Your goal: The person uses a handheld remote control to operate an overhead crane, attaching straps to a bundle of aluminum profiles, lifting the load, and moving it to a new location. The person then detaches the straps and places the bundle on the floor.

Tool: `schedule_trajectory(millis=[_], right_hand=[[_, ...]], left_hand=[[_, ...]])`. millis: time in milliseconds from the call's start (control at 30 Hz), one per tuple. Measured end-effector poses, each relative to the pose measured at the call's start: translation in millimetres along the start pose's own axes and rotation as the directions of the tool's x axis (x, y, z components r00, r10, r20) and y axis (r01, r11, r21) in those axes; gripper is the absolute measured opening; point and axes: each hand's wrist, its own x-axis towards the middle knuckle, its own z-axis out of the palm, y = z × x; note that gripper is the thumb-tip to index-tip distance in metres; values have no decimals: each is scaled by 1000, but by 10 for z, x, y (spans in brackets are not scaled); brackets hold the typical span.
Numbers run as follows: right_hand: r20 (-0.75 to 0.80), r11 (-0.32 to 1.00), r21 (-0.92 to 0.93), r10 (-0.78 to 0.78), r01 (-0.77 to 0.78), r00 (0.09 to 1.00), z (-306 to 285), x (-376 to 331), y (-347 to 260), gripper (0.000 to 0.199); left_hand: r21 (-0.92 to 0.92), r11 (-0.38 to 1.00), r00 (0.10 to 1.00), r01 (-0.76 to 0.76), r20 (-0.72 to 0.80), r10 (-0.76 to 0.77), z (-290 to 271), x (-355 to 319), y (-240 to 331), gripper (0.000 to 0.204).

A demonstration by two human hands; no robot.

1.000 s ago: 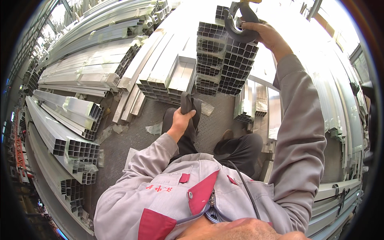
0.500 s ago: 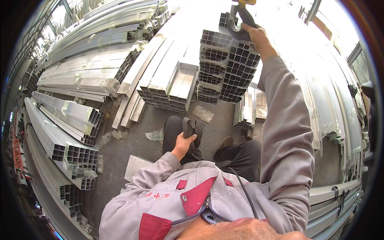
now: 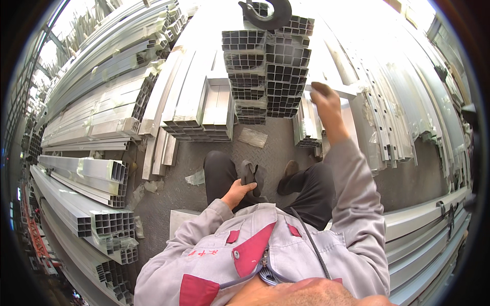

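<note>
Close to my lap, my left hand (image 3: 237, 194) is closed around a dark looped strap (image 3: 249, 174), its loop standing up above my thumb. My right hand (image 3: 327, 106) is raised ahead on the right, somewhat blurred, with its fingers loosely bent and nothing visible in it. A large dark crane hook (image 3: 278, 19) hangs at the top, apart from my right hand. Just behind and below the hook rises a tall stack of square metal tubes (image 3: 288, 64), open ends facing me. My right hand is just right of this stack.
Bundles of pale metal profiles (image 3: 94, 102) lie along the left, with wrapped tube ends (image 3: 115, 224) jutting toward me. More long profiles (image 3: 408, 107) line the right. A lower bundle (image 3: 199, 133) sits left of the tall stack. Plastic scraps (image 3: 252, 137) lie on the floor.
My right hand has let go of the hook and come down toward me. The hook now hangs free, farther left in view. My left hand still holds the strap.
</note>
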Motion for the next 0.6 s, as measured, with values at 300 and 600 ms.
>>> schedule_trajectory(millis=[300,600], right_hand=[[-788,322,-394,364,-861,497,-2583,-4300,1315,45],[-857,125,-227,445,-966,259,-2762,-5788,931,79]], left_hand=[[-20,986,967,168,199,-161,13,191,-7,40],[127,933,915,338,188,-357,211,464,-70,40]])
